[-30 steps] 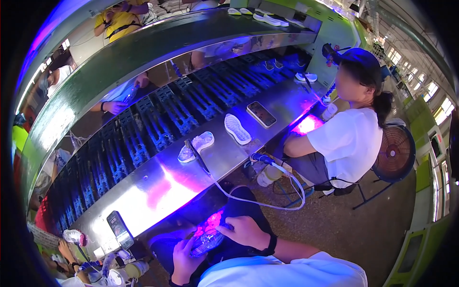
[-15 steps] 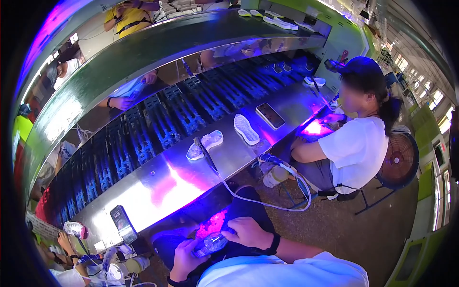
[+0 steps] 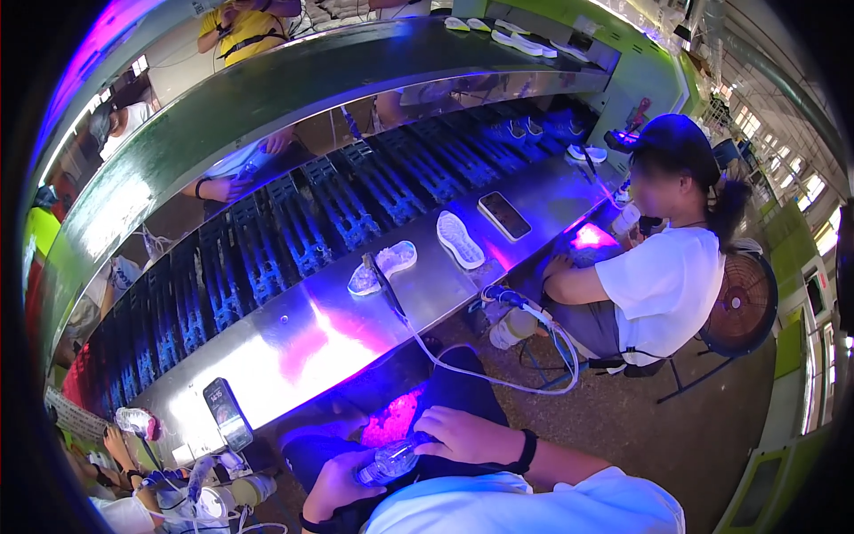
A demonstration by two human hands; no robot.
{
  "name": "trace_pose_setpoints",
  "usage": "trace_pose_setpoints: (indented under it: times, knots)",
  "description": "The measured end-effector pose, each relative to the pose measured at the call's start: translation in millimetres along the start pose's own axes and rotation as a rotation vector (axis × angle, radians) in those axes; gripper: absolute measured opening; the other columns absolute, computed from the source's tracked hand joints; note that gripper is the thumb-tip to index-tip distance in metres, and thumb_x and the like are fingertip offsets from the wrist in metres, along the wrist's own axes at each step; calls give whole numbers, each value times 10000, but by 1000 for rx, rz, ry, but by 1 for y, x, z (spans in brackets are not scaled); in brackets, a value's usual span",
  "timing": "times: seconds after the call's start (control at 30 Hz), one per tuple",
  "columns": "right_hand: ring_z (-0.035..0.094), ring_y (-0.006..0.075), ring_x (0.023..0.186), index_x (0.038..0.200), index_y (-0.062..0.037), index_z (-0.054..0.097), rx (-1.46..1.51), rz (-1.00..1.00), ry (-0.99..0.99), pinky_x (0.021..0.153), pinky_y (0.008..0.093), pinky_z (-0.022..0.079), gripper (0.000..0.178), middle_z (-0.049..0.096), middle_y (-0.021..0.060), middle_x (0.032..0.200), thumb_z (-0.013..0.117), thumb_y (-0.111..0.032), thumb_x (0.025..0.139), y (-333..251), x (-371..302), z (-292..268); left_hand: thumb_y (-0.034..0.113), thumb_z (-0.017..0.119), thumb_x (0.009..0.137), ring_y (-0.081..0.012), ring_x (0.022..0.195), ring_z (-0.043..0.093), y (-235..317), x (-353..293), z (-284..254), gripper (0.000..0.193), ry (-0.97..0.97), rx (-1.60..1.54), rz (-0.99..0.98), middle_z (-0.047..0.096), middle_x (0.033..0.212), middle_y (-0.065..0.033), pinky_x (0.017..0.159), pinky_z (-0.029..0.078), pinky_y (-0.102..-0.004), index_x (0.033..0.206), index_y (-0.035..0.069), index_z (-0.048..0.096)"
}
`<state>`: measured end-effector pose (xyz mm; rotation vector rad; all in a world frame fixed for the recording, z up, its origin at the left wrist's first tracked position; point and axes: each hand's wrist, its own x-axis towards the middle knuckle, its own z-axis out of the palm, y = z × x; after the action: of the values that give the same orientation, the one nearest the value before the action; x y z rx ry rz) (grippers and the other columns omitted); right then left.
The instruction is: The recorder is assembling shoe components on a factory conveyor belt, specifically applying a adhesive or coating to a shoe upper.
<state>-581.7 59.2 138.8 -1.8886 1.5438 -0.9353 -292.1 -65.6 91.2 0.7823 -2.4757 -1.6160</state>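
Note:
A clear plastic bottle (image 3: 390, 463) lies tilted over my lap, its neck end toward the right. Wrapped around its body is my left hand (image 3: 342, 481). My right hand (image 3: 470, 436), with a dark band at the wrist, is closed around the neck end; its fingers hide the top, so I cannot tell whether a cap is on. Ahead of my hands on the metal bench (image 3: 351, 334) sits a white shoe sole (image 3: 396, 258) with a hose-fed, dark-handled tool (image 3: 384, 287) across it. Another white sole (image 3: 459, 240) lies to its right.
A phone (image 3: 229, 414) stands at the bench's left edge; another phone (image 3: 504, 216) lies farther right. Behind the bench runs a dark slatted conveyor (image 3: 302, 222). A co-worker (image 3: 663, 276) sits at right beside a fan (image 3: 738, 298). A white hose (image 3: 498, 384) hangs in front.
Both my hands and the bottle have shifted slightly; the right hand now grips the neck end. At right, the co-worker has lifted a pale container upward. The soles and tool stay put.

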Motion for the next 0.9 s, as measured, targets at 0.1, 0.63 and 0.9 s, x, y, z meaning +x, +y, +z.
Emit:
trace_pose_setpoints:
  times: [0.1, 0.63, 0.9]
  knots:
    - [620, 359, 1031, 1214, -30, 615, 75, 80, -140, 902, 445, 508, 364, 608, 171, 1100, 692, -280, 960, 2, -5, -2, 237, 986, 599, -272, 1026, 739, -2, -2, -5, 747, 10, 93, 21, 748, 1128, -166, 951, 568, -382, 1251, 12, 699]
    - [645, 305, 1150, 1122, -65, 740, 226, -105, -6, 1006, 404, 520, 263, 675, 115, 1223, 739, -23, 862, -12, -3, -16, 264, 965, 592, -341, 943, 733, -5, 1, 1, 675, 59, 66, 26, 735, 1028, -188, 868, 579, -417, 1166, 15, 712]
    - [659, 181, 1180, 1363, 2, 614, 690, 322, 221, 969, 319, 557, 420, 696, 104, 1264, 711, -38, 956, 21, -9, 6, 218, 943, 656, -315, 1095, 713, 68, -9, -43, 757, 325, 85, 152, 720, 1225, -151, 975, 555, -411, 1328, 40, 643]
